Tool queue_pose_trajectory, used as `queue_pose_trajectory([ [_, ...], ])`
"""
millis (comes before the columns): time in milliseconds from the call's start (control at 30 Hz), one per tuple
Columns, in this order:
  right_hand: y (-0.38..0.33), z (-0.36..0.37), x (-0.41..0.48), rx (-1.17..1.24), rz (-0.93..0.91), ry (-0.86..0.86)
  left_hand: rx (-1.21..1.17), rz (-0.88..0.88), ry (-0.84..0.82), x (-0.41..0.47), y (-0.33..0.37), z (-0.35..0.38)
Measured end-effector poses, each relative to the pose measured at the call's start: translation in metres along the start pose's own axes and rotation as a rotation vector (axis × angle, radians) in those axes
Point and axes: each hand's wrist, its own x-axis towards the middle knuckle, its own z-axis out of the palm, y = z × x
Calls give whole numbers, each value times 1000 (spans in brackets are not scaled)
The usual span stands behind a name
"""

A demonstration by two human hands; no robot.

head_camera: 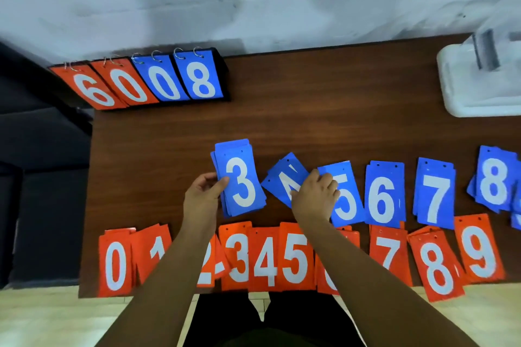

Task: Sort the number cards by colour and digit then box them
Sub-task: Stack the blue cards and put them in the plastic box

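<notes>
Nearest, the orange piles [265, 259] lay sorted 0 to 9 along the edge of the surface [310, 115]. Just beyond, gathering the blues seemed in hand: the left hand [201, 197] gripped the blue 3 stack [241, 180], while the right hand [314, 197] had its fingers curled onto the tilted blue 4 pile [283, 177], which probably needed squaring and lifting next. Farthest stood a ring-bound scoreboard [141, 82], and a white tray [479, 93] held something grey, too blurred to name.

Both forearms reach forward. Left hand [204, 196] pinches blue 3 stack [241, 180], thumb on top. Right hand [314, 196] palm down, fingers curled onto blue 4 stack [279, 177].
</notes>
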Motion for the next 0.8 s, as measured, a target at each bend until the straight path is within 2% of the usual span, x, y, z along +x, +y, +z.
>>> queue_pose_trajectory([
  [133,-1,-6,13,-8,-65,-64,-11,-10,38,-10,-10,-2],
  [200,1,-8,16,115,-161,-114,-5,-10,61,-15,-12,-2],
  [300,9,-19,16,432,-175,-194,29,0,104,-20,-14,1],
  [400,17,-37,9,945,-27,-275,110,52,124,-25,-14,10],
  [467,20,-43,2,1169,7,-371,139,92,88,-27,-14,20],
  [533,23,-45,-5,1127,-62,-361,143,94,1,-31,-14,33],
  [667,37,-39,-11,758,-174,-131,55,28,-228,-41,-20,66],
  [800,49,-35,-10,703,-264,-193,165,68,-256,-44,-23,80],
])
